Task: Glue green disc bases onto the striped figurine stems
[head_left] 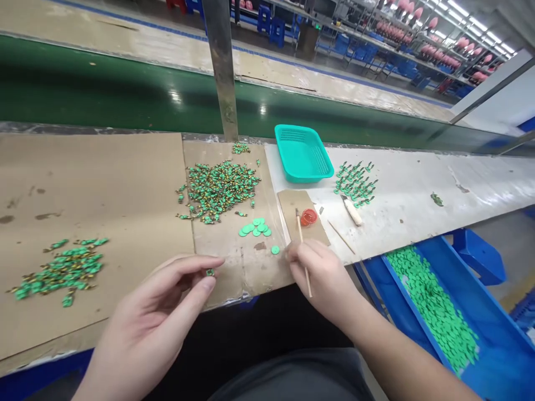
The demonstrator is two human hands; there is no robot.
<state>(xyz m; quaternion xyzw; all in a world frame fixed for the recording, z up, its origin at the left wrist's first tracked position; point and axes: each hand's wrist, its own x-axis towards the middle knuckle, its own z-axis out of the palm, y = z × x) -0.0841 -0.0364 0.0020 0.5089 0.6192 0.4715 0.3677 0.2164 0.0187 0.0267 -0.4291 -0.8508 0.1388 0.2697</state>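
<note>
Between thumb and fingers my left hand pinches a small green figure, most of it hidden by the fingers. My right hand is closed round a thin wooden paintbrush, its tip pointing away from me beside a small red pot. That pot stands on a piece of cardboard. A single green disc lies between the hands, and several more green discs are clustered just beyond. Past them is a large heap of small green and brown figures.
At far left lies another pile of figures. A turquoise basket stands behind the cardboard. Rows of upright pieces on green bases, a white-handled knife and a thin stick sit rightward. A blue bin holds many green discs.
</note>
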